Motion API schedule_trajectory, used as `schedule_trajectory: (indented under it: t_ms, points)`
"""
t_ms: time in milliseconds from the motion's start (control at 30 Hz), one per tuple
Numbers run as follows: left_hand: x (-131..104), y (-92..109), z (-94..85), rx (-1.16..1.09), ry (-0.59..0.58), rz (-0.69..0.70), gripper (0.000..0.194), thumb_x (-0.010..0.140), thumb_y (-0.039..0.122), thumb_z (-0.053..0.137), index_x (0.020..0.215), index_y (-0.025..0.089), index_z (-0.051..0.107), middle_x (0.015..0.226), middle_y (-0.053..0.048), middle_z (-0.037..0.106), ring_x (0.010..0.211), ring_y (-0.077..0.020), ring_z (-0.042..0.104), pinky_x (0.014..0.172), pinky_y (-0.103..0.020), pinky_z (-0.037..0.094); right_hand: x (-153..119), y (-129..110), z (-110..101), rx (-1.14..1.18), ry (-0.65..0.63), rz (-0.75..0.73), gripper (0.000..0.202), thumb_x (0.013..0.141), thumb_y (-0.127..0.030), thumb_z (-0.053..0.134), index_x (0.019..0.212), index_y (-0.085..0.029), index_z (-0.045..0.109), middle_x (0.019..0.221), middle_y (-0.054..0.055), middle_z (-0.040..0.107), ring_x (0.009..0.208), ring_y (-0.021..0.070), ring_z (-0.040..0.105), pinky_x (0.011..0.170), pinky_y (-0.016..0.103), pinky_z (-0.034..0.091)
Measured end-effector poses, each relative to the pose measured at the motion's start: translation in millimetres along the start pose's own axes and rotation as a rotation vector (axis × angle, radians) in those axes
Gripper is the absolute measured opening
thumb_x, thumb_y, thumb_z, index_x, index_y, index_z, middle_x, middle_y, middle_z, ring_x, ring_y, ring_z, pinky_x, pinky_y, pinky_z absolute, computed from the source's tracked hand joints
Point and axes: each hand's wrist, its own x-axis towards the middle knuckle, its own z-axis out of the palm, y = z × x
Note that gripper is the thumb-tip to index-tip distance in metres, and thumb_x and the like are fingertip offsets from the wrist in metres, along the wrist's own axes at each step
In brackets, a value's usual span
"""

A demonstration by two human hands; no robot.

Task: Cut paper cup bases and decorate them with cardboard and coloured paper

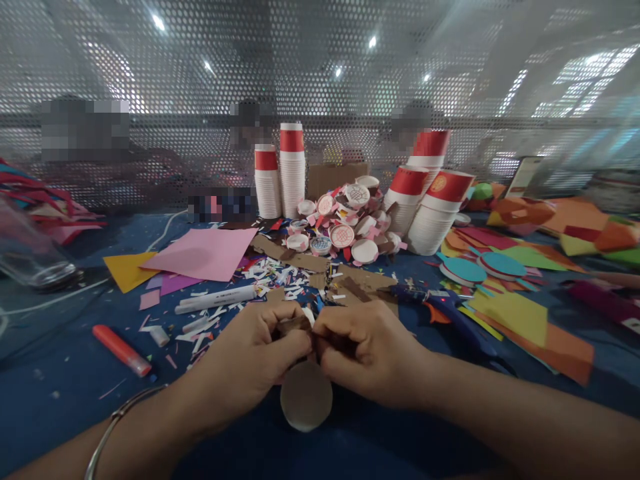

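My left hand (pixel 273 340) is closed in a pinch around a small brown paper piece (pixel 294 325). Fingertip to fingertip with it, my right hand (pixel 367 347) is also pinched shut; what lies between its fingers is hidden. Directly below both hands is a pale round disc (pixel 307 398), perhaps the bottom of a paper cup; whether it joins the brown piece cannot be seen. A blue hot glue gun (pixel 457 317) lies on the table beyond my right hand. White paper scraps (pixel 280 275) and cut brown cardboard (pixel 350 280) lie just past my fingers.
A heap of decorated cup bottoms (pixel 343 235) stands between paper cup stacks (pixel 293 173) and tilted cup stacks (pixel 433 213). White markers (pixel 216 299), a red marker (pixel 121 350) and pink paper (pixel 203 253) lie left. Coloured paper (pixel 515 313) and turquoise discs (pixel 463 270) lie right.
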Motion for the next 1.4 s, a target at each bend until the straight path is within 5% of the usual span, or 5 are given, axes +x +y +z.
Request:
schedule_trajectory:
  t_ms: [167, 467, 967, 1400]
  points:
    - [0.0, 1.0, -1.3, 0.007, -0.038, 0.006, 0.012, 0.076, 0.02, 0.053, 0.065, 0.02, 0.052, 0.057, 0.007, 0.048, 0.054, -0.0102, 0.041, 0.053, -0.025, 0.032, -0.4, 0.4, 1.0, -0.017, 0.004, -0.028, 0.011, 0.075, -0.011, 0.056, 0.065, -0.014, 0.055, 0.058, -0.006, 0.045, 0.051, 0.0034, 0.037, 0.049, 0.018, 0.027]
    - [-2.4, 1.8, -1.1, 0.096, 0.099, 0.056, 0.022, 0.088, 0.037, 0.059, 0.073, 0.02, 0.055, 0.056, 0.006, 0.053, 0.048, -0.0099, 0.045, 0.045, -0.021, 0.035, 2.0, -2.3, -3.6, 0.016, 0.022, 0.064, 0.016, 0.083, -0.017, 0.055, 0.071, -0.014, 0.064, 0.057, -0.004, 0.054, 0.051, 0.0053, 0.044, 0.049, 0.017, 0.033]
    - [-4.4, 2.0, -6.3, 0.2, 0.024, 0.121, 0.023, 0.096, 0.033, 0.054, 0.076, 0.021, 0.055, 0.061, 0.005, 0.056, 0.056, -0.011, 0.05, 0.053, -0.023, 0.038, 2.4, 0.0, -4.6, -0.002, 0.015, 0.026, 0.015, 0.082, -0.013, 0.056, 0.067, -0.014, 0.061, 0.059, -0.004, 0.052, 0.053, 0.0049, 0.043, 0.05, 0.017, 0.032]
    - [-1.3, 3.3, -2.4, -0.044, -0.084, -0.02, 0.013, 0.085, 0.028, 0.059, 0.076, 0.019, 0.057, 0.064, 0.006, 0.049, 0.056, -0.009, 0.04, 0.05, -0.02, 0.033, -0.5, 0.7, 0.2, 0.037, -0.014, 0.017, 0.02, 0.074, -0.012, 0.055, 0.06, -0.019, 0.043, 0.054, -0.007, 0.039, 0.047, 0.0044, 0.032, 0.045, 0.019, 0.024]
